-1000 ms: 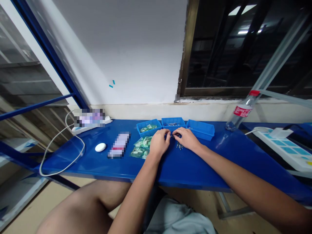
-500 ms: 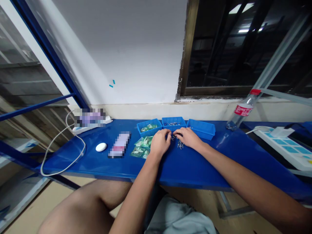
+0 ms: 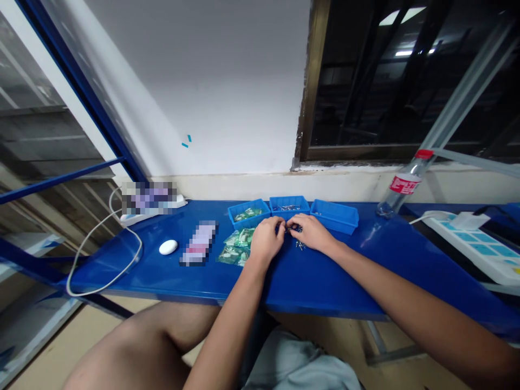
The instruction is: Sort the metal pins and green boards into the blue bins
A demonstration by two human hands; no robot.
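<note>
My left hand (image 3: 266, 238) and my right hand (image 3: 309, 232) rest close together on the blue table (image 3: 309, 276), fingertips nearly meeting over small metal parts (image 3: 299, 245). Something tiny sits between the fingertips; what it is and which hand holds it is too small to tell. Just left of my left hand lie green packets (image 3: 234, 246). Behind the hands stand three blue trays: the left one (image 3: 247, 212) holds green pieces, the middle one (image 3: 289, 206) holds small metal parts, the right one (image 3: 335, 215) looks empty.
A plastic bottle (image 3: 402, 185) with a red cap leans at the back right. A white power strip (image 3: 473, 244) lies at the far right. On the left are a white oval object (image 3: 168, 247), a blurred flat item (image 3: 198, 242), and a white cable (image 3: 101, 254).
Both hands have shifted slightly and their fingertips have drawn closer together over the loose metal parts. Nothing else has moved.
</note>
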